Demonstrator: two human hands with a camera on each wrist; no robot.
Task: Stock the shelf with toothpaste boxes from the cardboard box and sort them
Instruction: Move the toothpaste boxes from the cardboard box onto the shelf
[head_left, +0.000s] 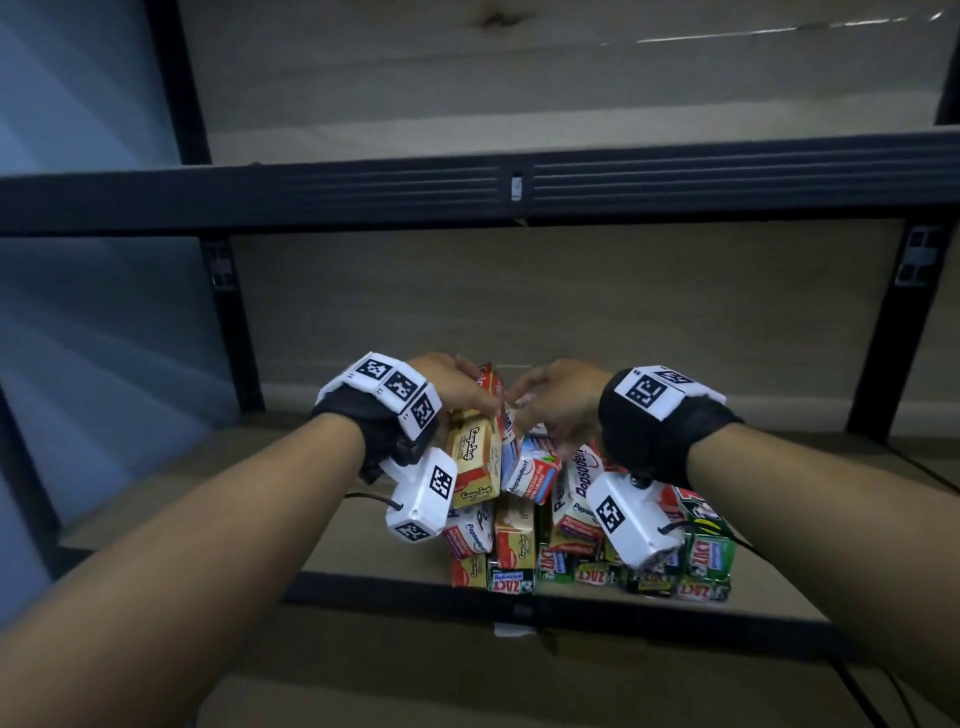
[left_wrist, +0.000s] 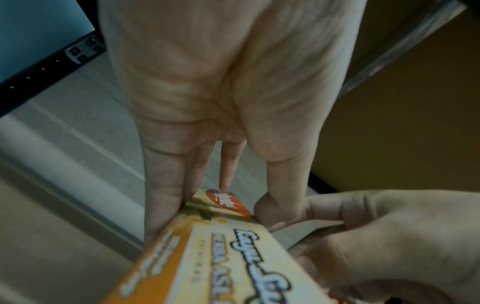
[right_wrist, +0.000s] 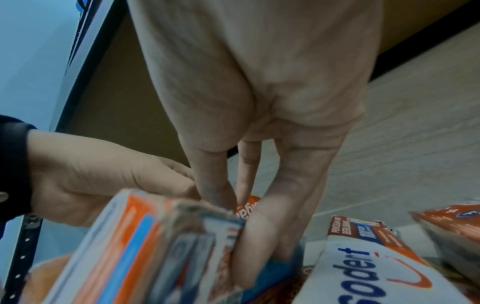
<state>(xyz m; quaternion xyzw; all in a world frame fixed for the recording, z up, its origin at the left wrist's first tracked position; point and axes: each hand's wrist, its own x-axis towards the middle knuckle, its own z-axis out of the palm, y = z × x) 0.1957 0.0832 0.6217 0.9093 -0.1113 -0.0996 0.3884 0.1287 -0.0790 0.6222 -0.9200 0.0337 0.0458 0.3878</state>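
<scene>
A heap of toothpaste boxes (head_left: 571, 519) lies on the lower shelf board (head_left: 363, 545). My left hand (head_left: 480, 395) grips the far end of a yellow Kayu Sugi box (head_left: 472, 457) that stands tilted on top of the heap. In the left wrist view the left hand (left_wrist: 221, 205) pinches that yellow box (left_wrist: 221, 257) between fingers and thumb. Right beside it, my right hand (head_left: 519, 410) holds a white, red and blue Pepsodent box (head_left: 530, 467). The right wrist view has the right hand (right_wrist: 239, 214) with thumb and fingers on that Pepsodent box (right_wrist: 155, 246). The two hands touch.
Green ZACT boxes (head_left: 597, 569) line the shelf's front rail (head_left: 363, 597). More Pepsodent boxes (right_wrist: 363, 267) lie to the right. A dark upper shelf beam (head_left: 363, 192) crosses overhead, with black uprights (head_left: 234, 338) at both sides. Bare board extends left of the heap.
</scene>
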